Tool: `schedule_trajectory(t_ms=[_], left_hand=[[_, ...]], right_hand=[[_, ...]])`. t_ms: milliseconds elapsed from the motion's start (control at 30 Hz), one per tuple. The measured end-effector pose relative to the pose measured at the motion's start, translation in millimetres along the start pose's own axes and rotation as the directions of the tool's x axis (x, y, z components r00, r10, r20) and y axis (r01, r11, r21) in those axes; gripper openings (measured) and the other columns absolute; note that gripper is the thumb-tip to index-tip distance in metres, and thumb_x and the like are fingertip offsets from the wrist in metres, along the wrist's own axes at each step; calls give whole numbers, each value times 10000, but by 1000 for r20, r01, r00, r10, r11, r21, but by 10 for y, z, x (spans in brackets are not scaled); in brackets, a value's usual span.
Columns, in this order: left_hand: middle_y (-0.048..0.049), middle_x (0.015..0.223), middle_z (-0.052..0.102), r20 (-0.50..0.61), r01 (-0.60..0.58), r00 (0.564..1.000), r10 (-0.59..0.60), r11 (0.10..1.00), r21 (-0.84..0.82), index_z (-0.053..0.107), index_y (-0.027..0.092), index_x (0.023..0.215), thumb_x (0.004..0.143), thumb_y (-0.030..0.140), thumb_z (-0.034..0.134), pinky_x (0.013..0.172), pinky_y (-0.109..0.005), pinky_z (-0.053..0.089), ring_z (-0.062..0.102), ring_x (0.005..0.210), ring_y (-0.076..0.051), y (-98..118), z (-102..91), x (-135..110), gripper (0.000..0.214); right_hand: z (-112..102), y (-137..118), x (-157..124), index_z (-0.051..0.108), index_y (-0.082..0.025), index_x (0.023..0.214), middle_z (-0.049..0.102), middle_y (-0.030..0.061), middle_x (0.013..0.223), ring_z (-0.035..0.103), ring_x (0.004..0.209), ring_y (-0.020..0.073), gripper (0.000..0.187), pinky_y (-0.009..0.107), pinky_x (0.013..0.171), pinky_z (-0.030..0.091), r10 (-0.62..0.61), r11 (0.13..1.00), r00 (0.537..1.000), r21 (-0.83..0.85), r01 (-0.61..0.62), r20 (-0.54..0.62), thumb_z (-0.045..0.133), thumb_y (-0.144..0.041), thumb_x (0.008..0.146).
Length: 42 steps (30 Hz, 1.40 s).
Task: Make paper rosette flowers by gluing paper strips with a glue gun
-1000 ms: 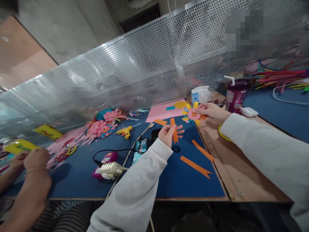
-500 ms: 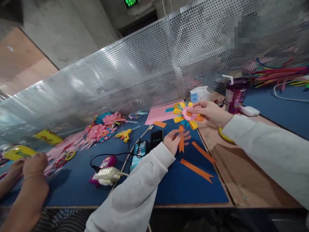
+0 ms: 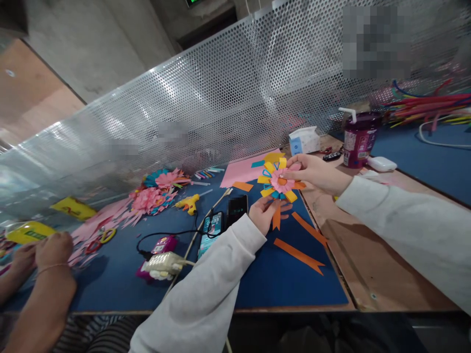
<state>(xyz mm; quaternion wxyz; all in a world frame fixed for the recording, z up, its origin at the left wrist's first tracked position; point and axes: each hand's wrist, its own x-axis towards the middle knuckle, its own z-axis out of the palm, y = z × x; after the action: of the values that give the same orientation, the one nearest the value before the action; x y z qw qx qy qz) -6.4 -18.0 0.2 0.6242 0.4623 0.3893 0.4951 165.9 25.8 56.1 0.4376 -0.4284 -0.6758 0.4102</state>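
Observation:
My right hand (image 3: 312,171) pinches a paper flower (image 3: 278,180) with a pink middle and yellow, blue and orange looped petals, held above the blue mat (image 3: 279,284). Just below it, my left hand (image 3: 265,212) holds an orange paper strip (image 3: 276,218) between thumb and fingers, the strip's top end close under the flower. Two more orange strips (image 3: 299,256) lie on the mat near my left hand, and a shorter orange strip (image 3: 243,186) lies further back.
A pink sheet (image 3: 243,171), two phones (image 3: 221,223), a yellow glue gun (image 3: 188,202), finished paper flowers (image 3: 154,193), a tissue box (image 3: 304,139) and a purple cup (image 3: 358,139) stand about. Another person's hands (image 3: 40,250) work at the left. A perforated metal screen (image 3: 221,98) closes the back.
My right hand has brought the flower left and slightly nearer, over the left hand. The left hand with its orange strip has lowered a little and now sits just under the flower.

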Motion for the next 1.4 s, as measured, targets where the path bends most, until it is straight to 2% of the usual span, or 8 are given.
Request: schedule_trajectory(t_ms=[167, 467, 800, 1233, 1400], left_hand=[[-131, 872, 722, 6, 9, 1000, -9, 1000, -4, 537, 150, 847, 509, 407, 824, 731, -445, 568, 673, 915, -347, 4, 9, -6, 513], [-141, 908, 716, 8, -26, 1000, 25, 1000, 12, 557, 140, 884, 495, 446, 826, 661, -397, 572, 686, 865, -336, 3, 5, -22, 563], [-150, 960, 704, 15, -59, 998, 59, 998, 10, 597, 142, 901, 524, 433, 820, 721, -458, 562, 681, 883, -341, -30, -24, -10, 526], [-114, 986, 696, 29, -31, 999, 31, 999, -9, 613, 163, 925, 509, 366, 837, 798, -478, 548, 662, 950, -340, 11, 0, -46, 514], [-83, 911, 703, 24, -7, 1000, 7, 1000, -10, 613, 175, 886, 470, 338, 855, 790, -473, 548, 666, 936, -337, 38, 29, -61, 508]], right_hand=[[-14, 4, -3, 575, -189, 881, 655, 46, 796, 606, 720, 186, 351, 275, 566, 449, -22, 995, 998, -101, 16, -58, 707, -442, 677], [-4, -10, 8, 570, -193, 881, 679, 54, 793, 634, 739, 200, 261, 297, 605, 492, -10, 996, 1000, -94, 9, -9, 693, -362, 724], [-5, -19, 0, 583, -201, 868, 671, 54, 812, 624, 796, 219, 279, 316, 648, 491, -67, 989, 997, -132, 62, -32, 700, -385, 693], [-5, -19, -13, 550, -203, 888, 673, 48, 835, 634, 802, 218, 283, 314, 672, 505, -49, 989, 998, -142, 43, -40, 708, -345, 701], [0, -11, -14, 549, -206, 884, 665, 47, 807, 631, 776, 219, 285, 318, 656, 502, -56, 987, 998, -150, 49, -40, 704, -361, 702]])
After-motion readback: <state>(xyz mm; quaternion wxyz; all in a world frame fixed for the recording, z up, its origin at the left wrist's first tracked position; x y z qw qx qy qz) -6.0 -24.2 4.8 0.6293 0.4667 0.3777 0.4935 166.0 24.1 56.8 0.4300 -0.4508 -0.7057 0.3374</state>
